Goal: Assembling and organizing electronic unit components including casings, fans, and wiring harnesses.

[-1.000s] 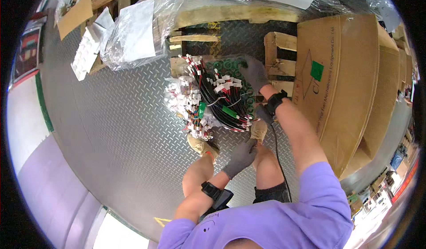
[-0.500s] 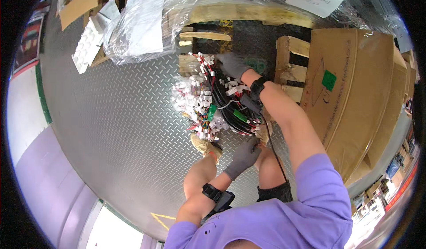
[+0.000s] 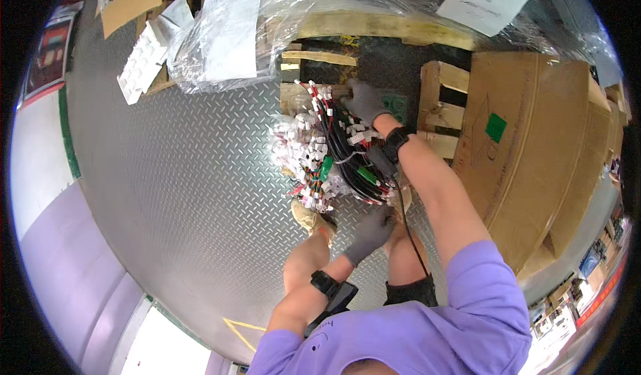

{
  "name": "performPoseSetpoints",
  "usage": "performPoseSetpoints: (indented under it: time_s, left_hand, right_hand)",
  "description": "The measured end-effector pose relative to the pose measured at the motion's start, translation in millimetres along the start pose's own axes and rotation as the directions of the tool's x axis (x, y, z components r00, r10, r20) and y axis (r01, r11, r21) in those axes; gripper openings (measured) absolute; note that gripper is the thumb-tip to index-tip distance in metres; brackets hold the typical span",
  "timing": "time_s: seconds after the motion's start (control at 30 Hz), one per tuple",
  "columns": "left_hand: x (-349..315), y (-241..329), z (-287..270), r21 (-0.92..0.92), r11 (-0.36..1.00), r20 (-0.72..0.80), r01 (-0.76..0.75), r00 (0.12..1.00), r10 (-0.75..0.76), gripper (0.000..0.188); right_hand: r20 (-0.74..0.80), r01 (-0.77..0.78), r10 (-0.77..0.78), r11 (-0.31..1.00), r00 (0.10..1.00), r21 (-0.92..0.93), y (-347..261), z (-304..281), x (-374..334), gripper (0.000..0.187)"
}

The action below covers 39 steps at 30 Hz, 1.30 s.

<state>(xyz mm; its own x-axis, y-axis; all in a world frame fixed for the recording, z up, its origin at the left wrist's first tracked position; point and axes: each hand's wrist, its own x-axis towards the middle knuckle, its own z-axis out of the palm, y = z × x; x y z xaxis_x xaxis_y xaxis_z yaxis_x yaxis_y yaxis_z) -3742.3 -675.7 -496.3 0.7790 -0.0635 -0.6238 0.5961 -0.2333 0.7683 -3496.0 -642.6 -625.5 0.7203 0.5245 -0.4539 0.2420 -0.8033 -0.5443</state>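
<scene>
Far left: purple and white wall panels (image 3: 63, 268), dark red poster (image 3: 50, 58) above. Patterned steel floor (image 3: 193, 174) fills the middle; yellow line (image 3: 240, 331) low down. Upper left, brown card flap (image 3: 133, 6), white molded tray (image 3: 143, 61) tilted just beside clear wrap (image 3: 183, 64), white sheet (image 3: 230, 31) in the wrap. Next, white connectors (image 3: 290, 141) in a loose heap, partly bagged by the look of it, colored wires and green tape (image 3: 326, 168) at its lower right. Left shoe (image 3: 310, 216) just below the heap. Touching the heap on its right, black cables (image 3: 344, 158) in a curved bundle, white tie around, more white plugs and red wires at the ends, second green tape (image 3: 366, 174) on it. Left hand (image 3: 371, 233), gray glove, below the bundle, in front of the right lower leg; fingers look bent, grip cannot be told. Right hand (image 3: 367, 102), gray glove, at the bundle's upper right end; fingertips hidden, cannot tell if its grip is apart or clamped. Right wrist wears black band and device (image 3: 382, 161), cord (image 3: 412, 231) running down. Right of that hand, green rings (image 3: 395, 104), partly covered, then wooden pallet (image 3: 444, 114). Note (image 3: 486, 1) on wrap up top. Far right, big brown box (image 3: 511, 168) with green sticker (image 3: 495, 128)
</scene>
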Motion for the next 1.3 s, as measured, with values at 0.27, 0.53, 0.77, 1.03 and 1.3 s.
performPoseSetpoints:
  time_s: [0.27, 0.53, 0.77, 1.03, 1.3]
  left_hand:
    - [-53.7, -44.8, -7.6, 0.026, 0.970, 0.022, 0.243, 0.970, -0.243, 0.032]
    - [-84.0, 104.0, -37.9, 0.180, 0.983, 0.161, 0.043, 0.984, -0.072, 0.021]
    - [-90.3, 183.1, 22.7, 0.042, 0.999, 0.357, 0.008, 0.934, -0.023, 0.025]
    - [-91.4, 259.9, 157.4, -0.036, 0.999, 0.382, 0.026, 0.924, -0.011, 0.025]
    - [-76.5, 233.8, 219.8, 0.262, 0.948, -0.371, 0.180, 0.926, -0.073, 0.039]
  right_hand:
    - [-0.141, 0.034, 0.007, 0.959, 0.990, 0.282, -29.1, -100.8, -163.6, 0.028]
    - [-0.067, -0.252, 0.273, 0.940, 0.960, 0.229, -48.7, -222.1, -396.1, 0.026]
    - [-0.599, -0.765, 0.684, 0.620, 0.417, 0.174, 45.8, -281.8, -521.3, 0.035]
    - [-0.405, -0.501, 0.492, 0.860, 0.770, 0.092, 181.0, -303.3, -533.4, 0.029]
    - [-0.218, -0.850, 0.829, 0.526, 0.515, -0.011, 175.7, -295.2, -534.2, 0.062]
